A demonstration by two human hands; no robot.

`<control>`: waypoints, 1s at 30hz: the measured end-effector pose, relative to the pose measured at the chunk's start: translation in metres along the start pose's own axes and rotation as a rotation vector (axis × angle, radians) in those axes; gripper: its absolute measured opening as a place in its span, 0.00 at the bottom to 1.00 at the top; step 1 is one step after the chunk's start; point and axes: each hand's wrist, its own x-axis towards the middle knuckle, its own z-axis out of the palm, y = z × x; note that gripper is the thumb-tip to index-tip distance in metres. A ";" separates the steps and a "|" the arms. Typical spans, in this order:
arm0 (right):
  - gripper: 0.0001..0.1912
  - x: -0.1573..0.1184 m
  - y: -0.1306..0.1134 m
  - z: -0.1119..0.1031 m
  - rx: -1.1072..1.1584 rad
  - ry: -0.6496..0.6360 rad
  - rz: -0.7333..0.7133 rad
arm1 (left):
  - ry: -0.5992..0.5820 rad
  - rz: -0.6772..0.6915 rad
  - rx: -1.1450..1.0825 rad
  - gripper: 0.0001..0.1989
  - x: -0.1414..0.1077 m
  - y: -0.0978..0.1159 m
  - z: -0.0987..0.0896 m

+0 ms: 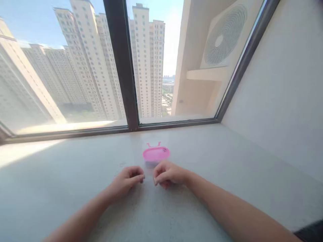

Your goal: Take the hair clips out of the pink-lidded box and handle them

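Observation:
A small container with a pink oval lid sits on the pale window ledge, its pink handle or clip sticking up at the back. My left hand is just in front and to the left of it, thumb and fingers pinched together. Close to the container's front edge, my right hand has its fingers curled and pressed to the thumb. A narrow gap separates the two hands. Whatever lies between the fingertips of either hand is too small to make out.
Behind the ledge stands a window with a dark frame. A white wall rises on the right. Tall buildings and an outdoor air-conditioning unit show beyond the glass. Dark cloth is at the lower right corner.

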 end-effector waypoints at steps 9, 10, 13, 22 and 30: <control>0.06 0.004 0.000 -0.005 -0.048 0.006 0.002 | -0.277 -0.090 0.099 0.08 0.022 0.012 -0.013; 0.06 0.004 0.000 -0.005 -0.047 0.003 -0.001 | -0.300 -0.095 0.097 0.07 0.025 0.014 -0.012; 0.07 0.003 0.001 -0.010 -0.023 -0.008 -0.011 | -0.363 -0.122 0.057 0.07 0.033 0.015 -0.007; 0.10 0.004 0.008 -0.014 -0.060 0.022 0.018 | -0.436 -0.128 -0.034 0.05 0.043 0.002 -0.004; 0.08 0.002 0.010 -0.004 -0.161 0.154 0.033 | -0.512 -0.135 -0.083 0.08 0.041 0.002 -0.007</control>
